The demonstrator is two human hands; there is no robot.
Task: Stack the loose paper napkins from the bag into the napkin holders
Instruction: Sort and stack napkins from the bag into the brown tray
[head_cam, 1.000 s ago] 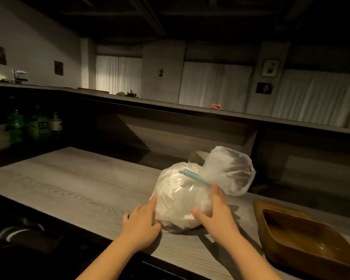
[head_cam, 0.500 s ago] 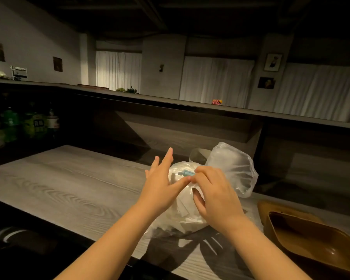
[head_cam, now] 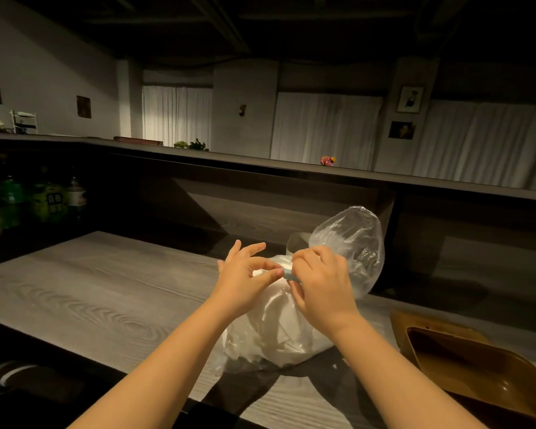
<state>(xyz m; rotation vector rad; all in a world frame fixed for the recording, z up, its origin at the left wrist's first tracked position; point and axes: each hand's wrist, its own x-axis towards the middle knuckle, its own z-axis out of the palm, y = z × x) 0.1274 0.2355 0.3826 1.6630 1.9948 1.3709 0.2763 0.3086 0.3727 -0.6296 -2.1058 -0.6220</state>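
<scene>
A clear plastic bag (head_cam: pixel 276 329) stuffed with white paper napkins sits on the grey wood-grain counter (head_cam: pixel 99 298). Its neck is closed by a light blue clip (head_cam: pixel 289 275), and the loose top (head_cam: pixel 350 239) of the bag puffs up behind it. My right hand (head_cam: pixel 320 281) curls its fingers round the clip at the neck. My left hand (head_cam: pixel 245 280) pinches the left end of the clip with thumb and forefinger, its other fingers spread. Two brown wooden napkin holders (head_cam: pixel 477 363), nested, lie at the right; both are bare inside.
A raised dark ledge (head_cam: pixel 260 162) runs behind the counter with small plants and flowers on it. Green bottles (head_cam: pixel 40 199) stand in shadow at the far left. A pale round object (head_cam: pixel 297 244) shows behind the bag. The counter's near edge drops into darkness.
Both hands rose from the sides of the bag to its neck. They now close on the blue clip, the left thumb and forefinger meeting at its end.
</scene>
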